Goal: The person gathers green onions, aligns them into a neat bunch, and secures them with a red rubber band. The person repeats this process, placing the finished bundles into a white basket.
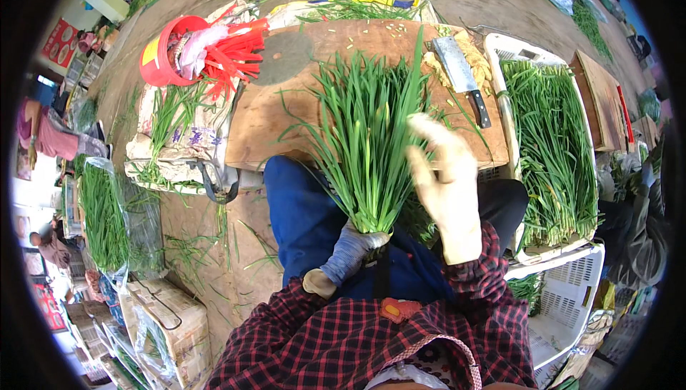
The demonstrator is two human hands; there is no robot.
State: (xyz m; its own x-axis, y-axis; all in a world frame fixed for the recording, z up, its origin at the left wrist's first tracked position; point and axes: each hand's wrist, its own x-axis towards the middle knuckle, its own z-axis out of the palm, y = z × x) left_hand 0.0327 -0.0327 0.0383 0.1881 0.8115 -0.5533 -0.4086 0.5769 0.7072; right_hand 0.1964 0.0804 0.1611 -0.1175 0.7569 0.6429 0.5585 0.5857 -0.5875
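Observation:
In my left hand, which wears a grey-blue glove, I grip a bunch of garlic chives by its lower end. The leaves fan upward over my lap and the near edge of a wooden board. My right hand, in a pale glove, is blurred beside the right side of the leaves. Its fingers are spread, and I see nothing held in them. Past that hand, a cleaver with a black handle lies on a crumpled yellowish cloth or glove at the board's right.
Right of the board stands a white plastic crate packed with chives. Another white crate is nearer me. At the far left, a red bucket lies tipped, with red strips spilling out. A person is farther left.

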